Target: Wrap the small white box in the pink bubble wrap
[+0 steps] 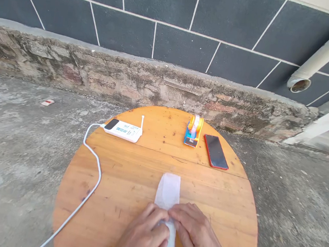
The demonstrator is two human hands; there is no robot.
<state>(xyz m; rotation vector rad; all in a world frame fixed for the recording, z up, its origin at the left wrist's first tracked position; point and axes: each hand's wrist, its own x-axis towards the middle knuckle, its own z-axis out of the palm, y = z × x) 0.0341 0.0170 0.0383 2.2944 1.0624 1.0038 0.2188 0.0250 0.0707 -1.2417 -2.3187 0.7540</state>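
A long, narrow strip of thin white paper or tissue [169,188] lies lengthwise on the round wooden table [111,196]. My left hand [146,234] rests over its left side with curled fingers, thumb and forefinger pinched on the strip. From the right, my right hand [196,233] bends its fingers down onto the strip's right edge, its fingertips close to those of my left hand. Beyond the hands the far end of the strip lies flat. Part of its near stretch is hidden under my left hand.
A small yellow-and-blue tape dispenser [192,132] stands near the table's far edge. Beside it lies a phone with a red rim [216,152]. At the far left, a white device with an antenna [124,130] trails a white cable [100,171] over the table's left edge.
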